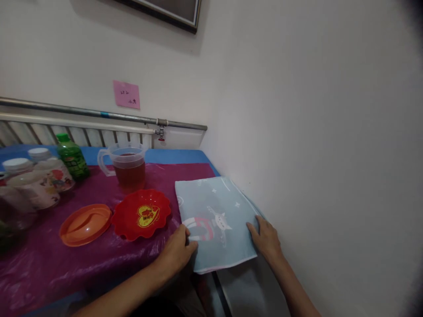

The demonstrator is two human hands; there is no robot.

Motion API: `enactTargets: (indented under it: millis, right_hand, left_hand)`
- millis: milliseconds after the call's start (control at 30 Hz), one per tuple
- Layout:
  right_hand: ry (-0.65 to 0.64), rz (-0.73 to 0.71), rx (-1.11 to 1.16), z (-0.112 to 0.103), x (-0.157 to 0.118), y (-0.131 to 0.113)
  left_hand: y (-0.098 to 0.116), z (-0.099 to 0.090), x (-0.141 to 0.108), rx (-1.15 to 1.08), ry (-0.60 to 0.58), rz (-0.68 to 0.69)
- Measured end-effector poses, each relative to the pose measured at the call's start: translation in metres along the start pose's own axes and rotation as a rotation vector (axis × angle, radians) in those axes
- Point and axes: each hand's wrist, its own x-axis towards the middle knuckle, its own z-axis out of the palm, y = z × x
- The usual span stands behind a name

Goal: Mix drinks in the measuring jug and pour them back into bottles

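A folded light-blue cloth (pixel 206 202) with a white cat and a pink-and-white print lies at the table's right end, its near edge hanging past the table. My left hand (pixel 176 250) grips its left edge, thumb on top and fingers partly hidden. On the opposite side, my right hand (pixel 266 237) holds the right edge between thumb and fingers, close to the wall. Just left of the cloth is a red scalloped plate (pixel 127 220) with a yellow heart design. An orange oval dish (pixel 79 237) sits beside that plate.
Behind the plate stands a clear plastic jug (pixel 130 171) of reddish-brown liquid. A green bottle (pixel 72 156) and white-capped bottles (pixel 39 189) crowd the left. The table has a shiny purple cover (pixel 66 273). A white wall (pixel 313 132) borders the right; pipes (pixel 132 116) run behind.
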Motion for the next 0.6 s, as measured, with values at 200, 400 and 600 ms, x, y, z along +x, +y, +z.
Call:
enactTargets:
  millis: [200,400,600]
  right_hand:
    - [0.151,-0.007,0.177,0.009,0.012,-0.008]
    - [0.168,-0.064,0.149,-0.038,0.038,-0.018]
    - [0.029,-0.063,-0.035,-0.052,0.028,-0.019]
  left_hand:
    - [0.006,0.02,0.017,-0.437,0.135,-0.075]
    - [0.058,-0.009,0.011,-0.686,0.108,0.013]
    - [0.038,-0.009,-0.019,-0.79,-0.061,-0.195]
